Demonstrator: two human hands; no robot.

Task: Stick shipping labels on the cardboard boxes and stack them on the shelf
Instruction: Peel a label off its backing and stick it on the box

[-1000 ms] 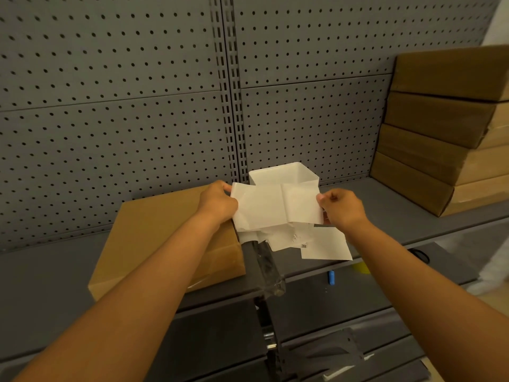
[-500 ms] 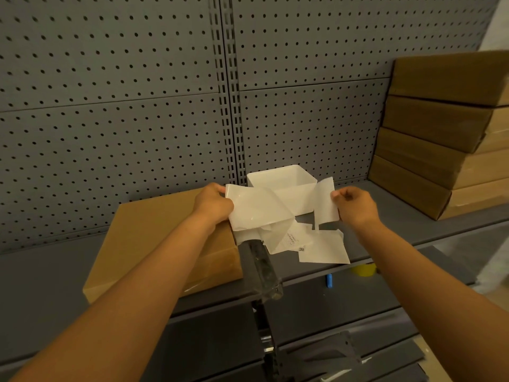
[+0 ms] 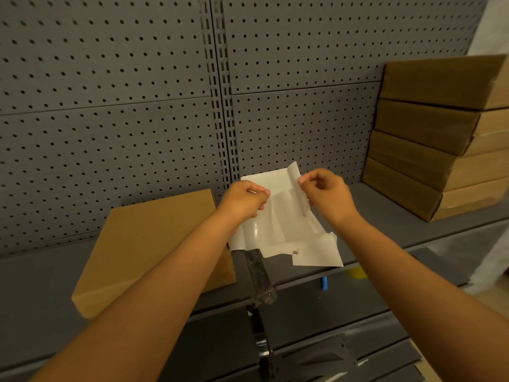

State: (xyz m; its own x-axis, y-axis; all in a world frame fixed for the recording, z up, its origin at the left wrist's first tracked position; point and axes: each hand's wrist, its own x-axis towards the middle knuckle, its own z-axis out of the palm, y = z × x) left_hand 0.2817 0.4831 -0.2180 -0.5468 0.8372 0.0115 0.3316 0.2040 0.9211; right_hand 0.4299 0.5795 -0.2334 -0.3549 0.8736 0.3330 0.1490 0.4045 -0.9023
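Observation:
My left hand [image 3: 243,201] grips the glossy backing sheet [image 3: 278,224] at its upper left. My right hand [image 3: 326,195] pinches a white shipping label [image 3: 296,186] by its edge; the label curls up off the sheet. Both hands hover above the grey shelf [image 3: 41,277], just right of a flat cardboard box [image 3: 154,244] lying on it. Several loose white labels [image 3: 316,253] lie on the shelf under the sheet, one with a small printed code. A stack of several cardboard boxes [image 3: 429,139] stands at the right end of the shelf.
A white bin [image 3: 264,179] sits behind my hands against the grey pegboard wall [image 3: 110,106]. A shelf bracket wrapped in clear film [image 3: 260,279] juts forward below the sheet. On the lower shelf lie a small blue object [image 3: 324,283] and a yellow one [image 3: 356,272].
My right hand has moved back toward the left hand and now lifts the label's edge higher off the backing sheet. The sheet hangs flatter below my hands.

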